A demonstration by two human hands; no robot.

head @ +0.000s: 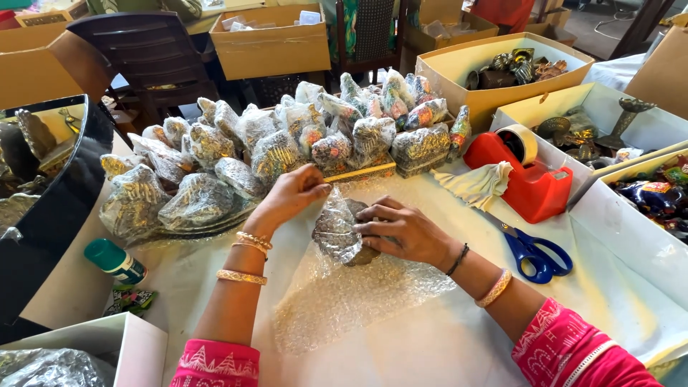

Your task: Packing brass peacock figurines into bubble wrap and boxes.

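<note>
A small metal figurine (342, 233) lies half wrapped in a sheet of bubble wrap (344, 287) on the white table. My right hand (405, 231) presses on the figurine from the right, fingers curled over it. My left hand (290, 193) pinches the upper edge of the wrap just above the figurine. Both wrists wear bangles.
A pile of several bubble-wrapped figurines (287, 143) fills the table behind. A red tape dispenser (530, 175) and blue-handled scissors (534, 251) lie to the right. A green-capped bottle (115, 261) rests at the left. Cardboard boxes (502, 68) with metal items and a dark chair (147, 54) stand beyond.
</note>
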